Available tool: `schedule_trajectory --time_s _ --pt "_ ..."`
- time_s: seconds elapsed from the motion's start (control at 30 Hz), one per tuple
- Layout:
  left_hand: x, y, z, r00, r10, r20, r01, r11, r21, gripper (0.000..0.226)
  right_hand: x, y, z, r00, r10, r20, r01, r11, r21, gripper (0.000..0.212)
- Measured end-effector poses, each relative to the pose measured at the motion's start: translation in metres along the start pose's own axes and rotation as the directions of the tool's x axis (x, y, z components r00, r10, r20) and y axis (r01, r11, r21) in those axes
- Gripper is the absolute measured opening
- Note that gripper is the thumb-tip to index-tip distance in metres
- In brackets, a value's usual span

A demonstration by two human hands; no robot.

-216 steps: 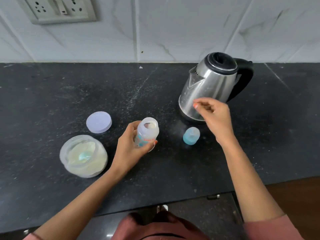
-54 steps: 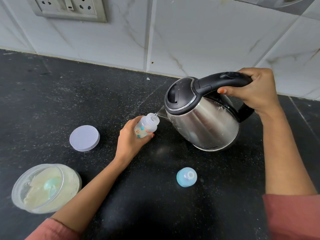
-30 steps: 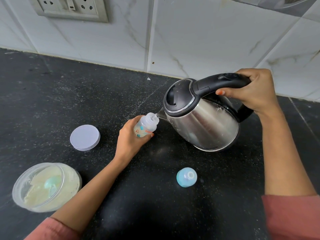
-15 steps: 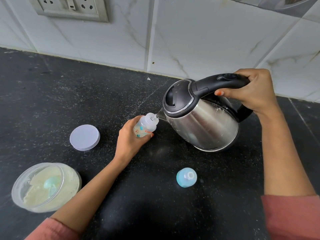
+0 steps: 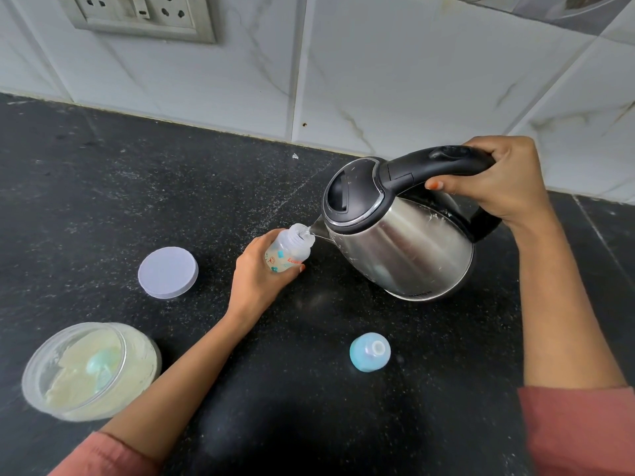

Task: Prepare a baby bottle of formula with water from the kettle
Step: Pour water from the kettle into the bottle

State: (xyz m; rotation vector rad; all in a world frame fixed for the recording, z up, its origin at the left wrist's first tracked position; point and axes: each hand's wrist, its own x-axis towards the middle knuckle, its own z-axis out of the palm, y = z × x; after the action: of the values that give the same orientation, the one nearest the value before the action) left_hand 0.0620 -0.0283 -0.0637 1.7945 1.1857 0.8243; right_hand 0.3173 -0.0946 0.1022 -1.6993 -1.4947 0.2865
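Steadying left hand (image 5: 256, 280): wrapped round baby bottle (image 5: 287, 254), on worktop (image 5: 137, 183), neck leaning right.
Spout (image 5: 316, 228): at bottle mouth, just right of it.
Kettle (image 5: 402, 242): tipped left.
Right hand (image 5: 498, 183): gripping handle (image 5: 429, 166).

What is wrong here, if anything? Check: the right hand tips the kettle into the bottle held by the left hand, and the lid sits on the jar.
Only the lid: the head view shows it flat on the counter, beside the open jar. As stated: right hand, left hand, kettle, bottle.
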Motion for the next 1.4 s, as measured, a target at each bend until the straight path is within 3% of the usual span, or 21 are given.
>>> schedule_trajectory --time_s 0.37,0.8,1.07,1.3,1.4 --pt "-0.0003 -0.0003 -0.0016 1.0 -0.002 0.003 0.002 1.0 -0.012 0.06 0.0009 -0.0007 0.0008 1.0 -0.004 0.008 0.004 1.0 -0.011 0.033" --pt "0.0005 0.0 -0.0026 1.0 -0.01 0.002 0.01 1.0 -0.001 0.06 0.0004 -0.0066 0.0022 1.0 0.019 0.009 -0.019 0.999 0.027 0.042" --pt "0.0004 0.0004 -0.0023 1.0 -0.017 0.001 0.017 1.0 -0.005 0.061 0.0 -0.0076 0.002 1.0 0.01 0.012 -0.01 0.999 0.041 0.021" --pt "-0.0004 -0.0011 -0.0026 1.0 -0.01 -0.006 0.01 1.0 -0.005 0.061 0.0011 -0.0085 0.0046 1.0 -0.002 0.011 0.002 1.0 0.01 0.041" --pt "0.0 -0.0017 -0.0025 1.0 -0.012 -0.014 0.012 1.0 -0.008 0.061 0.0006 -0.0078 0.0039 1.0 0.0 0.008 0.0 1.0 0.003 0.037"
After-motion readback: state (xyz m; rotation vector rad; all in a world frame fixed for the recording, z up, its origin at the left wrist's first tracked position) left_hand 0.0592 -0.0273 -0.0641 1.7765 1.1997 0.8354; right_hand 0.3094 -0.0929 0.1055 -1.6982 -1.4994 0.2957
